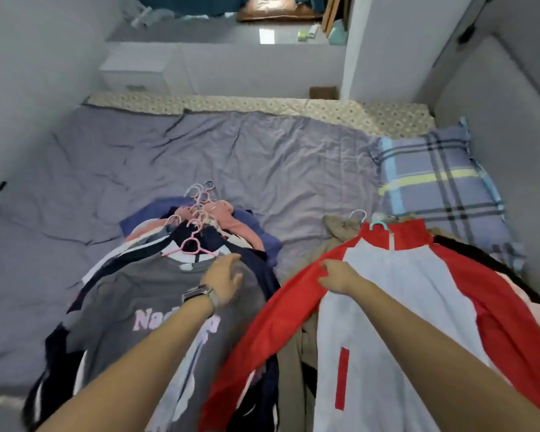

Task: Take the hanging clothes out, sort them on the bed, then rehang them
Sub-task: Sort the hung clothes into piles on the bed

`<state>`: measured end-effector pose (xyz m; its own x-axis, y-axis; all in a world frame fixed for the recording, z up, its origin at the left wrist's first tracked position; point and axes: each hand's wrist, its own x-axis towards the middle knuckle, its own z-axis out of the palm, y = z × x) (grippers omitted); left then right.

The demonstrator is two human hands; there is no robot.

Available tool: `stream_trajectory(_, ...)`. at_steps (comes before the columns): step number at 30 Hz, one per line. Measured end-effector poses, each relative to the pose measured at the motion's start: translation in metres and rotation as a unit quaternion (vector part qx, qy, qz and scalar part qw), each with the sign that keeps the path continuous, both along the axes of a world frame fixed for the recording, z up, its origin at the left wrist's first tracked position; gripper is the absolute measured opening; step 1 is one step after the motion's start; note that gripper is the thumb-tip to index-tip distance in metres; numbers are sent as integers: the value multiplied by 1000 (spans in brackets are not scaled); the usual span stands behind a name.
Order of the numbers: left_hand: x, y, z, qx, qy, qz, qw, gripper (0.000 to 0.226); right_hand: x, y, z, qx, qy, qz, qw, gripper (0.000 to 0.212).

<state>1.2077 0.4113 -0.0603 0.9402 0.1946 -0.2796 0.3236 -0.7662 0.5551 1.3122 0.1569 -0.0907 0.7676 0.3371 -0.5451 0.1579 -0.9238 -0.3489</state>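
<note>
Here, at seven o'clock on the grey bed sheet (200, 151), a pile of clothes on pink hangers (189, 246) is topped by a grey sweatshirt (144, 294). The left hand (223, 280), wearing a wristwatch (198, 293), rests flat and released on its shoulder. At five o'clock, the right hand (335, 277) pinches the red-and-white jacket (396, 307) beside a plaid pillow (434, 179).

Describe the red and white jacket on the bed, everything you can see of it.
The red and white jacket lies face up on top of the right-hand pile, collar toward the pillow. It has a white front panel, red shoulders, sleeves and stand-up collar, and a red strip low on the front. The fabric looks thin and smooth. A teal hanger sits at its collar. The right hand pinches its red sleeve; brown clothing lies beneath it.
</note>
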Motion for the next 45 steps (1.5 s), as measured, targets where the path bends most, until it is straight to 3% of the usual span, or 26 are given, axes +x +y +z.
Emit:
stream_trajectory(4, -35, 130, -31, 42, 96, 48, 993, 48, -18, 124, -20, 13, 55, 94, 994, 20)
stream_trajectory(9, -46, 268, -100, 69, 142, 63, 986, 52, -24, 227, -84, -14, 59, 64, 996, 46)
stream_trajectory(13, -40, 338, -153, 92, 145, 38, 984, 60, -30, 273, -138, -47, 0, 9, 999, 65)
stream_trajectory(17, -31, 366, -187, 57, 137, -6, 989, 61, -41, 299, -148, -118, -46, -35, 991, 43)
stream_trajectory(20, -31, 364, -197, 85, 181, 14, 980, 49, -53, 304, -147, -138, 4, -57, 989, 35)
stream_trajectory(22, -34, 356, -196, 126, 214, -30, 968, 35, -61, 298, -141, -165, 18, -56, 985, 34)
stream_trajectory(25, -50, 338, -178, 46, 172, -41, 983, 35, -82, 284, -124, -223, 4, -17, 975, 37)
stream_trajectory(27, -65, 324, -152, 10, 124, 10, 992, 35, -96, 270, -106, -168, -6, -59, 984, 33)
stream_trajectory(31, -95, 291, -76, 64, -16, 64, 996, 26, -127, 223, -46, 37, -56, -77, 995, 30)
stream_trajectory(34, -119, 251, -17, 84, -87, 57, 991, 20, -168, 178, 12, 106, -91, -88, 986, 33)
stream_trajectory(40, -208, 133, 80, 60, -150, 29, 986, 28, -282, 55, 106, 160, -153, -150, 963, 24)
stream_trajectory(45, -274, 14, 145, 29, -196, 0, 980, 23, -366, -65, 180, 156, -195, -184, 951, 29)
